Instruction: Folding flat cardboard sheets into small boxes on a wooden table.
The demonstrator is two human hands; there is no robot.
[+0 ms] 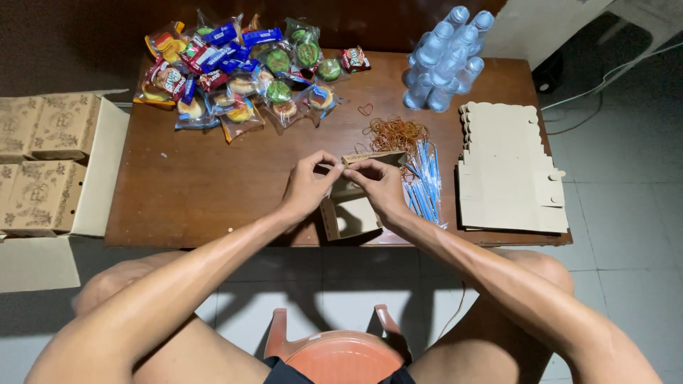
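A: We have the box (353, 208) right under our hands, a small brown carton standing open on the table (185, 185), partly hidden by our wrists.

B: Our left hand (307, 186) and right hand (382, 186) meet just above it, fingertips almost touching. Both look pressed into a pinch on something thin and pale between them; we cannot tell what it is.

A: Is the top flap of the box up?

B: Yes, it shows just past our right fingers. Beyond that flap lies a heap of rubber bands (395, 133), near our right hand, with one loose band (365, 109) a bit farther off.

A: Just right of our right hand we see the straws (424, 183), a blue and clear bundle touching the box's side.

B: Farther right, the stack of flat cartons (506, 171) sits at the table's edge. Past the bands stand the bottles (447, 60), clustered together.

A: Well beyond our left hand is the pile of snacks (242, 75), wrapped in bright packets.

B: Far to the left of our left hand, off the table, folded boxes (43, 160) fill a larger carton.

A: Below our arms we see our knees and a red stool (334, 352).

B: Nothing lies between our hands and the box; only our own wrists cover part of it.
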